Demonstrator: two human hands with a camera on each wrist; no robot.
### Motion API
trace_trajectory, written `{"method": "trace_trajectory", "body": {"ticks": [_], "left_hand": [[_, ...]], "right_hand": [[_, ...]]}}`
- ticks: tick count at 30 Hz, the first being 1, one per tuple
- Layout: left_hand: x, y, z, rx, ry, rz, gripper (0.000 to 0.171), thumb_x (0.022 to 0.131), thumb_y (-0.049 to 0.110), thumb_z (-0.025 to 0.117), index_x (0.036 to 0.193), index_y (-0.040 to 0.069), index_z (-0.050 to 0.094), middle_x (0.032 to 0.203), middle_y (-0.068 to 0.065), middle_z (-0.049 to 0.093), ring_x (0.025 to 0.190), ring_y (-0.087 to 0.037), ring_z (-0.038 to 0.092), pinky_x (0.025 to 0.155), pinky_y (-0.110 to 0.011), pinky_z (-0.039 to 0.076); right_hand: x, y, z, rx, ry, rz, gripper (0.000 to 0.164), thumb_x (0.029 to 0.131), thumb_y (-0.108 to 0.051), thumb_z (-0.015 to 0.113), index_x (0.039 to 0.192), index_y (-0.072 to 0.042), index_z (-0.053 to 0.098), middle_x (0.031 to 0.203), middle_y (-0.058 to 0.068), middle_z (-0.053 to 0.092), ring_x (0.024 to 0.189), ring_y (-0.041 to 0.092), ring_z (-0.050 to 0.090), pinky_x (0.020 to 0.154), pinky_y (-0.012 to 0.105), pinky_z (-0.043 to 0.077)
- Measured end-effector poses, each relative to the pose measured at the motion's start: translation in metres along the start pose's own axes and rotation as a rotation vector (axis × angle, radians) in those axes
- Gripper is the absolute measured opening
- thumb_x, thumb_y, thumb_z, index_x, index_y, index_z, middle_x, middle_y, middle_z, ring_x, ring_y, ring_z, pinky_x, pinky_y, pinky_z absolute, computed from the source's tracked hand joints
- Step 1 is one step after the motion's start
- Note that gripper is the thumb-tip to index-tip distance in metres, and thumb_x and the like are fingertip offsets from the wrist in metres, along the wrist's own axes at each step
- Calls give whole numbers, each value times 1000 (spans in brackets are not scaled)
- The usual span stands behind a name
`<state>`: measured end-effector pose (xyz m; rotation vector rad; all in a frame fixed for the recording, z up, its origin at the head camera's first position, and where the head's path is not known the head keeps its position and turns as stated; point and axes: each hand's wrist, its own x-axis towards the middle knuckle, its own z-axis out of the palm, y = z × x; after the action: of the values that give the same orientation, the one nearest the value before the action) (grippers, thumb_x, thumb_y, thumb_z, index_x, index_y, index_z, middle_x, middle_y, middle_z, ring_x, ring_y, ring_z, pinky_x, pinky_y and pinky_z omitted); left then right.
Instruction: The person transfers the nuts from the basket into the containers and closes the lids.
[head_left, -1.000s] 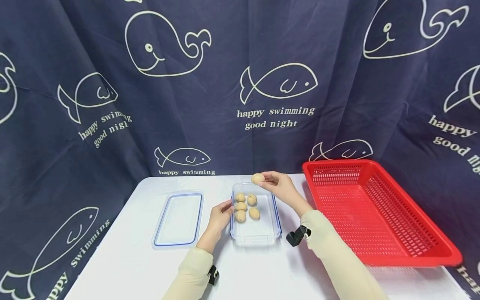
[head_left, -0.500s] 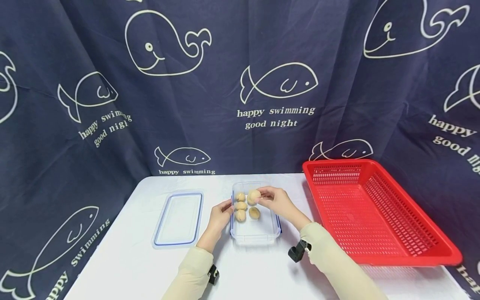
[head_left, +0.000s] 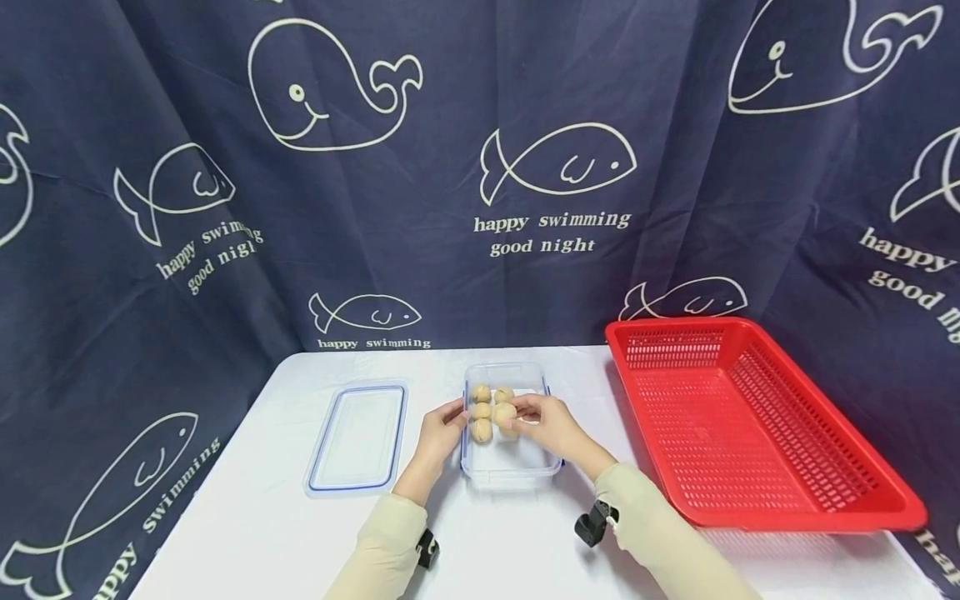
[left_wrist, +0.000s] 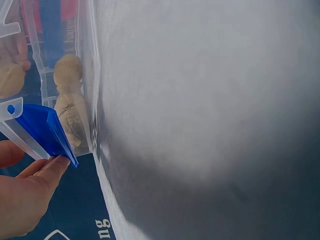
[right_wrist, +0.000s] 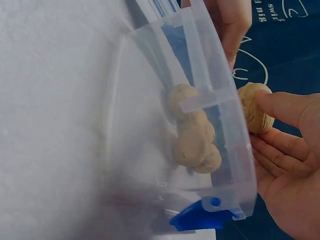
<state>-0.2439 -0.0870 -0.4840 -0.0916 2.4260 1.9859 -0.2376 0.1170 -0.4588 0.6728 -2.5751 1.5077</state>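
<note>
A clear plastic food container (head_left: 513,481) with blue side latches stands on the table and holds several walnuts (head_left: 482,431) in two columns. My right hand (head_left: 553,427) pinches a walnut (head_left: 505,413) between thumb and fingers, over the right column of nuts. In the right wrist view that held walnut (right_wrist: 256,107) shows above the container's rim, apart from the nuts below. My left hand (head_left: 438,435) grips the left side of the container, its fingers (left_wrist: 52,172) at a blue latch (left_wrist: 46,131) that hangs outward. The right hand partly hides one nut beneath it.
To the left lies a clear lid (head_left: 356,437) with a blue seal, flat on the white table (head_left: 247,500). A large red plastic basket (head_left: 738,433) stands to the right. Behind the table hangs a dark blue curtain (head_left: 450,275) with whale and fish prints.
My right hand has brought the walnut from above the container's far edge down and nearer, over the right column. The left hand has stayed at the container's left side.
</note>
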Motion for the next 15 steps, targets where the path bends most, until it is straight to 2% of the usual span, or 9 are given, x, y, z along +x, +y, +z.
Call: {"method": "trace_trajectory", "body": {"ticks": [9, 15], "left_hand": [[-1, 1, -1, 6, 3, 2, 37, 94, 4, 55, 129, -8, 54, 127, -25, 58, 120, -36, 55, 103, -42, 45], [-1, 2, 0, 12, 5, -2, 37, 94, 4, 55, 130, -8, 54, 128, -25, 58, 120, -37, 54, 103, -42, 45]], "right_hand": [[-6, 0, 8, -133, -55, -71, 29, 81, -3, 74, 106, 10, 65, 95, 16, 69, 86, 28, 66, 79, 37, 58], [-6, 0, 11, -118, -77, -88, 26, 82, 1, 71, 104, 12, 65, 97, 20, 68, 88, 32, 66, 81, 38, 57]]}}
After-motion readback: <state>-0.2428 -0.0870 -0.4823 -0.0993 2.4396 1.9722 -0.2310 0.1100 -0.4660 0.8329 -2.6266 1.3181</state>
